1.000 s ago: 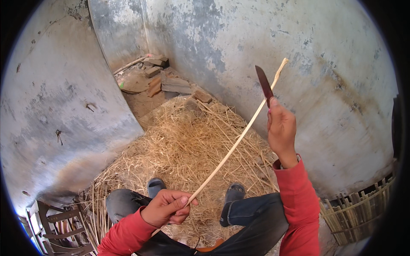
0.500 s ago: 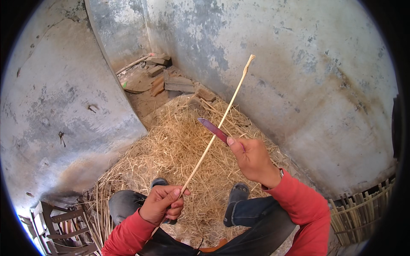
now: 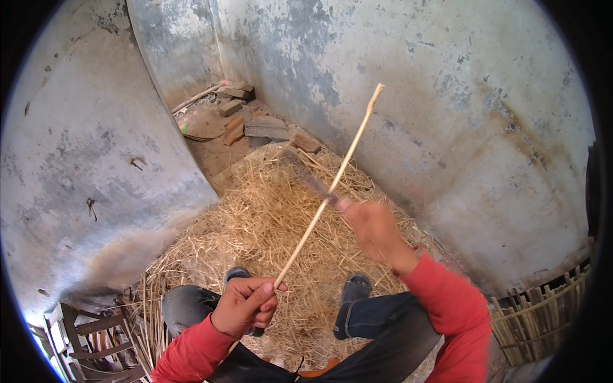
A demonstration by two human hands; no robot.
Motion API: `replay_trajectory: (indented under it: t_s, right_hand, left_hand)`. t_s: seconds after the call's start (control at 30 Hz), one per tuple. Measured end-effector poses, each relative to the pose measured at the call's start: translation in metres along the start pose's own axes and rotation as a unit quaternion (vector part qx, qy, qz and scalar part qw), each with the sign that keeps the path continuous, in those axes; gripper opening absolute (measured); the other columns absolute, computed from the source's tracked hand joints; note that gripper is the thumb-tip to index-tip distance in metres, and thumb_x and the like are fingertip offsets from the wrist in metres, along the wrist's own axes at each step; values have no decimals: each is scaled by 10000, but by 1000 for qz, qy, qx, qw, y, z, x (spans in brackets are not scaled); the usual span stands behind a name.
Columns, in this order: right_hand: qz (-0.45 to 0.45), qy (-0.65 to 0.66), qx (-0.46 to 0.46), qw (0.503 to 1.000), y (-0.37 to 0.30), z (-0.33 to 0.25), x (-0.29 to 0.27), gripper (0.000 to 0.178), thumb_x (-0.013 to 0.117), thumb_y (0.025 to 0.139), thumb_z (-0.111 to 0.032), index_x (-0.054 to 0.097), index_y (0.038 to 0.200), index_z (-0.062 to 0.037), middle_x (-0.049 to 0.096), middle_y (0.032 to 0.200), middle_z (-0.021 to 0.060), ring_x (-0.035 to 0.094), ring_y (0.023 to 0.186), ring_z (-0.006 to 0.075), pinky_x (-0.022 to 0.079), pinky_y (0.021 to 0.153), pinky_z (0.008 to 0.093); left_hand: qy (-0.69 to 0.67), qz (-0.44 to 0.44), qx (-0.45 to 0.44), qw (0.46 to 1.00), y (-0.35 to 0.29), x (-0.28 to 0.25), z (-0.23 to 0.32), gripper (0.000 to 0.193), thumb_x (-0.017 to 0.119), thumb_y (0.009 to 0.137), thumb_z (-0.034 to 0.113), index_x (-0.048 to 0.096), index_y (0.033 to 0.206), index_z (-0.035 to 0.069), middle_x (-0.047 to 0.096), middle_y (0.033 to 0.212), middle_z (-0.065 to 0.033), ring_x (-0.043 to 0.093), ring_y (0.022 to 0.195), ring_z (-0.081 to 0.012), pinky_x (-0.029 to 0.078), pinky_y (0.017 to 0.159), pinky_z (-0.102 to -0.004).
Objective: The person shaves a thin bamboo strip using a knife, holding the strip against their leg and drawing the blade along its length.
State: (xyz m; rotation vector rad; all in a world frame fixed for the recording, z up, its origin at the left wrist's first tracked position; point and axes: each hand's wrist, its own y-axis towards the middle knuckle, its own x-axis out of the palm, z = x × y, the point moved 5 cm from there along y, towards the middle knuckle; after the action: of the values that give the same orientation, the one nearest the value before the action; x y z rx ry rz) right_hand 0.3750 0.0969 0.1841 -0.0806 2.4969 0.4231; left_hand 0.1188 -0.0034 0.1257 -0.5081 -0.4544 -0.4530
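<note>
My left hand [image 3: 246, 305] grips the lower end of a long, thin, pale stick [image 3: 307, 237], its thumb laid along the top. The stick slants up and away to the right, ending in a knobby, slightly bent tip. Higher up on it, my right hand [image 3: 378, 235] is closed around a knife [image 3: 313, 183]; both are smeared by motion. The blade lies across the stick near its middle and points up to the left. Below the stick spreads a heap of straw-like shavings [image 3: 255, 210] between my boots.
Bricks and broken slabs [image 3: 265, 126] lie in the far corner. Worn plaster walls [image 3: 440, 115] rise on both sides. At the lower right stands a slatted basket [image 3: 539, 317]; at the lower left, a dark wooden frame [image 3: 102, 341] with long strips beside it.
My right hand and the knife have shifted slightly along the stick and are now blurred. The left hand stays nearly in place, and the stick has tilted a little.
</note>
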Motion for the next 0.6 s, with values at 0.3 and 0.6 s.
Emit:
replay_trajectory:
  t_s: [0.3,0.6]
  right_hand:
    - [111,81,24,990,19,-9,-32,497,537,1074,-332,570,718,12,335,559,56,332,546,118,328,505,361]
    - [-57,55,-25,997,-26,-30,27,442,575,1055,-324,634,769,8,430,533,143,459,489,190,408,503,388]
  left_hand:
    - [33,4,15,999,-2,4,1,303,537,1086,190,639,1248,-46,479,710,8,369,530,-69,310,477,-245]
    - [67,36,25,997,3,6,4,307,534,1088,182,646,1253,-51,496,715,5,376,532,-54,311,471,-225]
